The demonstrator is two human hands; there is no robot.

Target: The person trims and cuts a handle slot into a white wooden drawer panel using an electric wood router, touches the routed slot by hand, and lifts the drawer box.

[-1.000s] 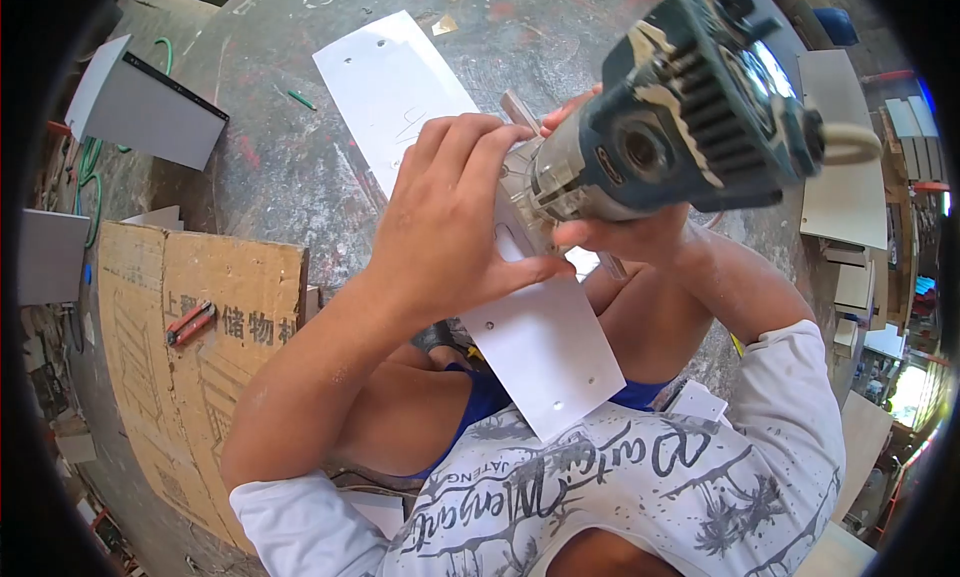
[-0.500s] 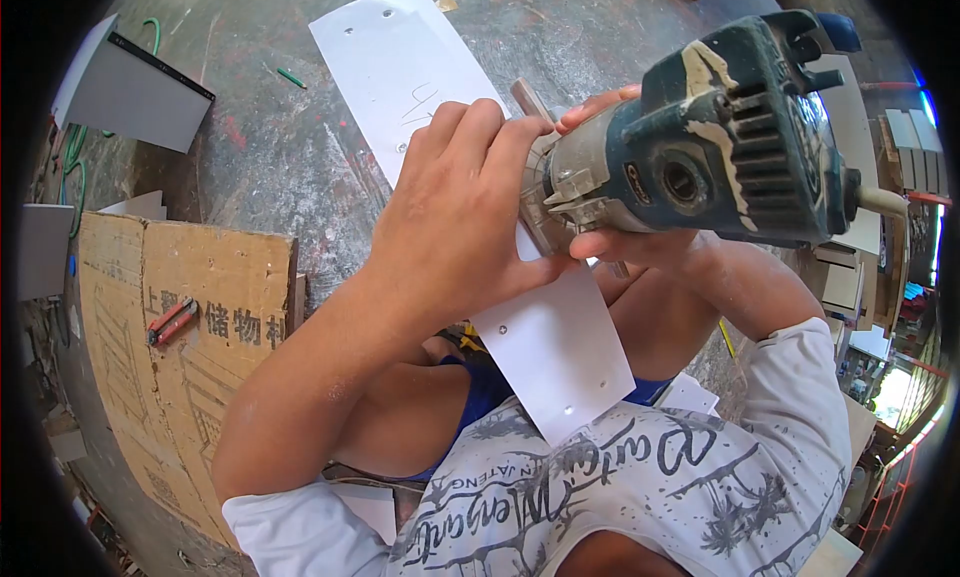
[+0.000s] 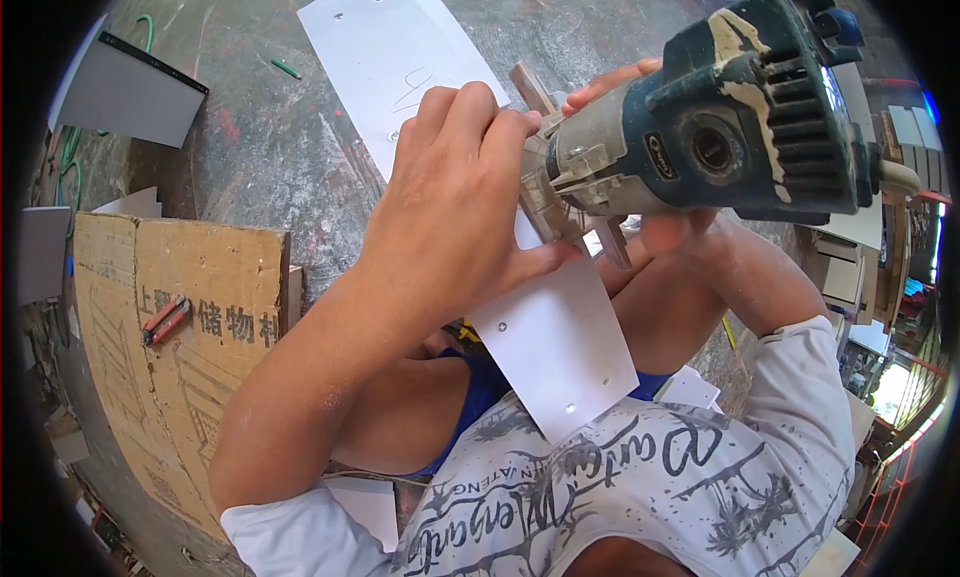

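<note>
A dark green trim router [image 3: 720,127] with worn, paint-flecked housing lies tilted on its side, its metal base against a long white board [image 3: 555,342]. My left hand [image 3: 450,192] reaches over the board, fingers and thumb closed about the router's base. Behind the motor body, my right hand [image 3: 680,232] wraps the router from the far side; part of it is hidden by the tool. Small metal fittings dot the board, and pencil marks show near my left knuckles. The board's near end rests against my shirt [image 3: 600,467].
On the left, red-handled pliers [image 3: 166,321] lie on a cardboard sheet [image 3: 230,247]. A green pencil [image 3: 286,68] is on the stained floor [image 3: 270,127]. A grey-white panel [image 3: 130,87] stands at upper left. The router's cord [image 3: 898,177] leads off right, near stacked boards.
The router's motor end has shifted slightly right and turned a little. My right hand has moved with it, its thumb farther right along the body. My left hand stays on the base.
</note>
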